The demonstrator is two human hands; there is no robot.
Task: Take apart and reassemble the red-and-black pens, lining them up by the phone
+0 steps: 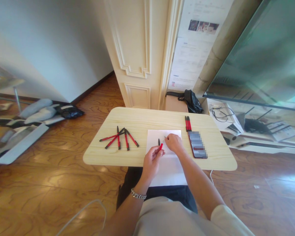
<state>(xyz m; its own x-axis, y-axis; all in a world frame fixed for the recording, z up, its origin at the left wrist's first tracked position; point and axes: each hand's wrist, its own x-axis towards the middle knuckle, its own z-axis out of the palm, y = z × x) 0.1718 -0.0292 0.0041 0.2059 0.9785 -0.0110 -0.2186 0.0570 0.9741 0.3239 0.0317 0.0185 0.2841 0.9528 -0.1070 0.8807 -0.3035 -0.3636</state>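
My left hand (152, 159) is closed around a red pen barrel (161, 146) over the near edge of a white sheet of paper (170, 167). My right hand (174, 142) is pinched on a thin pen part, too small to name, whose tip pokes out to the left. A small black pen tip piece (159, 142) lies on the paper just left of my hands. Several red and black pens (119, 139) lie scattered at the left of the light wooden table (127, 157). Three more pens (188, 123) lie side by side at the back right.
A phone (198, 144) lies right of the paper, close to my right wrist. Behind the table stand a cream panelled door, a black bag (191, 100) and a low shelf with cables and a router. Bags and cushions lie on the wooden floor at the left.
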